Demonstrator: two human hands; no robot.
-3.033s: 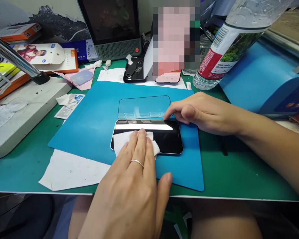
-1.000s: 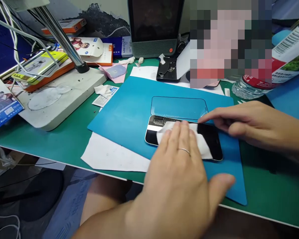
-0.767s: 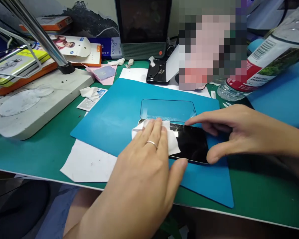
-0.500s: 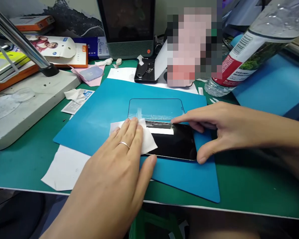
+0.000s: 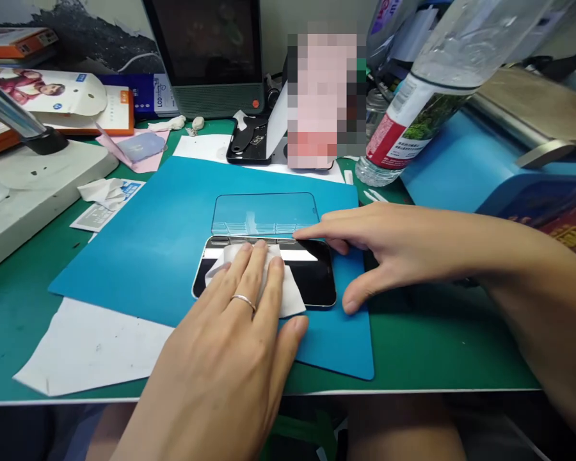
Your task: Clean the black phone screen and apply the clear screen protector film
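Note:
A black phone [image 5: 314, 275] lies screen up on a blue mat [image 5: 163, 237]. My left hand [image 5: 235, 339], a ring on one finger, lies flat with its fingers stretched out, pressing a white wipe [image 5: 288, 298] onto the phone's left half. My right hand [image 5: 388, 246] holds the phone's right end, its forefinger along the far edge and its thumb at the near corner. A clear screen protector [image 5: 264, 212] lies on the mat just behind the phone.
A plastic water bottle [image 5: 422, 102] stands at the back right, with a blue machine [image 5: 499, 166] beside it. A dark monitor [image 5: 204, 54], a black phone case [image 5: 247, 142], boxes [image 5: 62, 102], crumpled wipes [image 5: 103, 190] and a white stand base [image 5: 33, 192] crowd the back and left. White paper [image 5: 91, 349] pokes out under the mat.
My left hand has slid the wipe back and forth across the screen, now back from the phone's left end towards the middle. My right hand keeps hold of the phone's right end.

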